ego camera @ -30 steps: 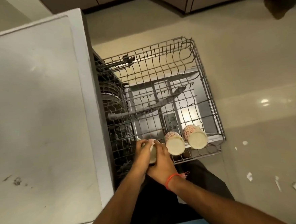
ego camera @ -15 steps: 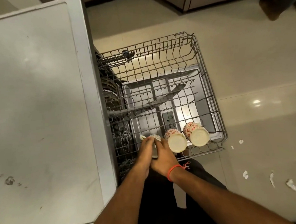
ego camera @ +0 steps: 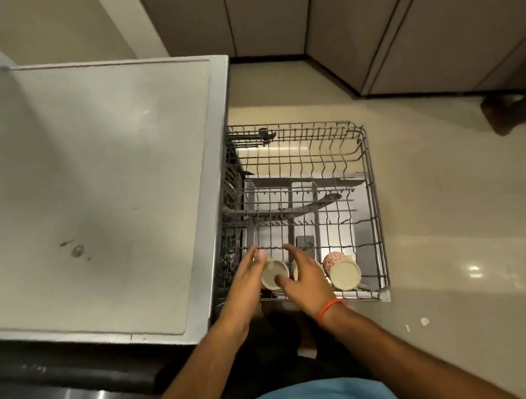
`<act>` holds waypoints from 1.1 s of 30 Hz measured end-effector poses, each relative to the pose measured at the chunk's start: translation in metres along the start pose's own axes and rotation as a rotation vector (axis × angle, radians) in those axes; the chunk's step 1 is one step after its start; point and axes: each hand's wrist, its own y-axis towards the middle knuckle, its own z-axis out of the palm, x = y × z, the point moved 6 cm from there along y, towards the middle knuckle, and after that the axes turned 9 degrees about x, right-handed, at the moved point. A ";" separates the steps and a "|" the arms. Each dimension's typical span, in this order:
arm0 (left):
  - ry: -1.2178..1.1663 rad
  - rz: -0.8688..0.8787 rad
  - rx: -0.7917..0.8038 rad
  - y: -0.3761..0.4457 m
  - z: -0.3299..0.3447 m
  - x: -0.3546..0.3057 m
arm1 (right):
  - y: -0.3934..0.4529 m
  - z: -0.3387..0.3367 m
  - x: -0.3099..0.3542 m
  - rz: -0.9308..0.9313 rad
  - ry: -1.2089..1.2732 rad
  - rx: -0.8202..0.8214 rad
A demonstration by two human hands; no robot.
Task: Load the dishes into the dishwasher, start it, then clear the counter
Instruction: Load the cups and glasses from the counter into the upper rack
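- The dishwasher top (ego camera: 99, 186) is lying at 9 o'clock of the pulled-out rack (ego camera: 371, 210).
- The left hand (ego camera: 245, 278) is resting relaxed fingers along the near-left cup (ego camera: 273, 275).
- The right hand (ego camera: 304, 274) is hovering spread, thumb touching that cup, covering a middle cup (ego camera: 296, 270).
- A patterned cup (ego camera: 341, 270) is lying tilted at the rack's 5 o'clock corner.

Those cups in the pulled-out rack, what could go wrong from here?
The left cup lies tilted between the left hand and right hand, so it may roll or knock its neighbours. The rack hangs over the floor; a dropped cup could break.
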 end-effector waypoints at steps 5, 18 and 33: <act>-0.091 0.218 -0.103 -0.058 -0.005 -0.033 | -0.016 -0.031 0.040 -0.152 0.052 -0.011; -0.297 0.442 -0.635 -0.216 -0.045 -0.036 | -0.077 0.040 0.181 -0.557 0.101 0.433; -0.635 0.566 -1.168 -0.416 -0.138 0.094 | -0.207 0.265 0.242 -0.777 -0.187 0.863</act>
